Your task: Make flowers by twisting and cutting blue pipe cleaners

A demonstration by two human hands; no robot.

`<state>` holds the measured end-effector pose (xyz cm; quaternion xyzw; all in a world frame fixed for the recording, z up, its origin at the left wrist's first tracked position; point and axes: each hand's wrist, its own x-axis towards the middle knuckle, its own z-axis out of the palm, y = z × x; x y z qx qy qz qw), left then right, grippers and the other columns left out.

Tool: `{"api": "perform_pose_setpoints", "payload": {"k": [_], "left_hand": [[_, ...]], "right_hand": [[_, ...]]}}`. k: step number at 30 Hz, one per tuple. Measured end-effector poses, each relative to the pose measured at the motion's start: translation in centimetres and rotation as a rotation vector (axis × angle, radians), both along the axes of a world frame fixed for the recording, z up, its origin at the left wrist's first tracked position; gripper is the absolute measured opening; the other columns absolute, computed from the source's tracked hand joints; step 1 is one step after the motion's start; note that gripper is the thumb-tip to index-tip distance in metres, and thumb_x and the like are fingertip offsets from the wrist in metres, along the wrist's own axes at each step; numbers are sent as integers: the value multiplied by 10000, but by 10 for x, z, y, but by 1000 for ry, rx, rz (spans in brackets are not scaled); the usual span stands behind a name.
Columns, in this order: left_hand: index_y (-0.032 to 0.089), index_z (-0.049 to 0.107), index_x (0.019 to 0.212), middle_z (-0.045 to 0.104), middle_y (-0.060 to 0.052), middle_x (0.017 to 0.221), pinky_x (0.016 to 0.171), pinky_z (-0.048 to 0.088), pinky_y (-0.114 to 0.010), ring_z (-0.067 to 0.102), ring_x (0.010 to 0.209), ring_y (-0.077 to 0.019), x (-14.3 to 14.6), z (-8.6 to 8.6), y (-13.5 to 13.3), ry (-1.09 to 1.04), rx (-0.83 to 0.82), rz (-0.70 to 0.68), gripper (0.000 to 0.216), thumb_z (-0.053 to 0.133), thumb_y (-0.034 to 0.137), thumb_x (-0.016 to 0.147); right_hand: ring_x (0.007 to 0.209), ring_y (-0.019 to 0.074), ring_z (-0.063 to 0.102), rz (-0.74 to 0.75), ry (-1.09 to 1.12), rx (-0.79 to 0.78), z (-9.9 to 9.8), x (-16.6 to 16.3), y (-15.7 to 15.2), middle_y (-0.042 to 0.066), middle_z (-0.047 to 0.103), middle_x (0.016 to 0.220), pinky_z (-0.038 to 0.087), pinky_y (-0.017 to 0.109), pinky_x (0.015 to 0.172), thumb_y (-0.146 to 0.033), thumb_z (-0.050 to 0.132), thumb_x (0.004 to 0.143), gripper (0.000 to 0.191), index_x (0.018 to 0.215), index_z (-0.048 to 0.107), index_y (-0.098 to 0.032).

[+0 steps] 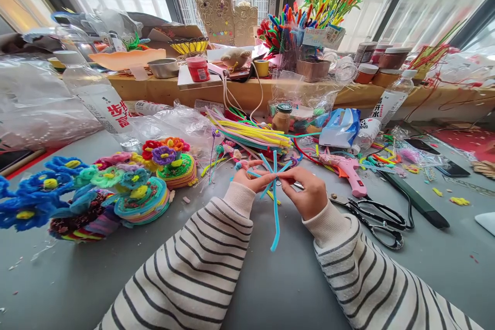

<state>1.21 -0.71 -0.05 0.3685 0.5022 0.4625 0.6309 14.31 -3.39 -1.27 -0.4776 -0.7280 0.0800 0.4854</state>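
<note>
Light blue pipe cleaners (276, 216) cross at a centre like a star, held up above the grey table between my hands. One long strand hangs down from the crossing, while shorter ones fan outward. My left hand (251, 178) pinches the star near its centre from the left, fingers closed. From the right, my right hand (307, 191) pinches the same crossing between thumb and forefinger. Black-handled scissors (371, 216) lie just right of my right wrist, beside a pink glue gun (346, 170). Fuzzy flower pieces (88, 185) made of pipe cleaners stand to the left.
A bundle of loose pipe cleaners (251, 131) lies beyond my hands, near a small glass jar (282, 117). Plastic bottles (98, 98) stand at the left and right. A long dark green bar (417, 201) rests right of the scissors. The back ledge (185, 90) carries craft supplies.
</note>
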Motion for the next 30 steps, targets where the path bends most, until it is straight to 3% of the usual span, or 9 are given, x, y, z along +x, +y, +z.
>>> {"api": "perform_pose_setpoints", "payload": {"k": [4, 9, 12, 19, 30], "left_hand": [[138, 442, 823, 509, 72, 421, 444, 388, -188, 473, 370, -61, -2, -9, 6, -18, 46, -6, 502, 711, 131, 399], [152, 424, 782, 570, 16, 511, 500, 428, -205, 550, 474, -102, -3, -7, 7, -116, -27, 6, 470, 707, 103, 410], [152, 419, 772, 579, 4, 521, 496, 434, -205, 561, 487, -111, -3, -3, 5, -121, -44, -20, 470, 710, 103, 405], [155, 389, 723, 538, 55, 464, 476, 418, -174, 535, 440, -73, -2, -1, 3, -148, -42, -39, 476, 717, 112, 381], [168, 346, 649, 481, 101, 408, 436, 386, -151, 486, 387, -41, 0, -1, 3, -203, -4, -64, 495, 726, 137, 333]], "right_hand": [[600, 127, 530, 47, 173, -142, 1, 0, 0, 36, 604, 691, 448, 272, 601, -209, 507, 676, 118, 735, 607, -184], [588, 114, 531, 112, 668, -569, -4, 2, 7, 19, 577, 636, 435, 234, 529, -362, 543, 637, 211, 687, 583, -161], [542, 77, 487, 124, 862, -724, -5, 2, 11, -13, 534, 582, 395, 186, 474, -391, 579, 587, 235, 608, 574, -158], [478, 44, 398, 235, 1086, -938, -5, -1, 12, -40, 480, 530, 346, 168, 435, -304, 672, 470, 182, 569, 604, -166], [463, 45, 384, 422, 1231, -1042, -10, -1, 14, -42, 431, 511, 336, 181, 416, -286, 662, 519, 178, 600, 587, -147]]}}
